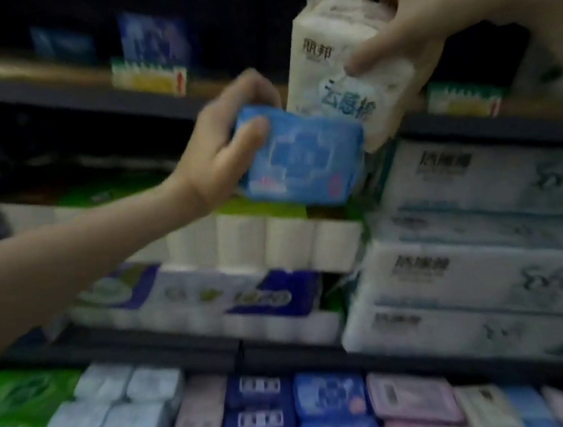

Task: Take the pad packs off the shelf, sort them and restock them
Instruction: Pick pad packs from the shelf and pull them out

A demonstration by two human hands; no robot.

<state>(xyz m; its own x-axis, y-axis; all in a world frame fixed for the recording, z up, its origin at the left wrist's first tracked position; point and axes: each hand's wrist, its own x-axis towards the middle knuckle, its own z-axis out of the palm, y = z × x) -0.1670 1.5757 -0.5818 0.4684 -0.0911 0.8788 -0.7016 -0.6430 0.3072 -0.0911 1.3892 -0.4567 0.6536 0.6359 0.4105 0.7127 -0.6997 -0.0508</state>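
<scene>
Your left hand (219, 150) grips the blue pad pack (302, 158) by its end, and your right hand (426, 17) pinches the tall white pack (338, 66) up top, both held in front of the shelf (492, 131). They look light, squishy and slick in the wrapper, so I'd hold across the short sides, not the loose film.

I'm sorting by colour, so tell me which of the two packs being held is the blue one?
The blue pack in the left hand; the right hand holds a taller white pack.
</scene>
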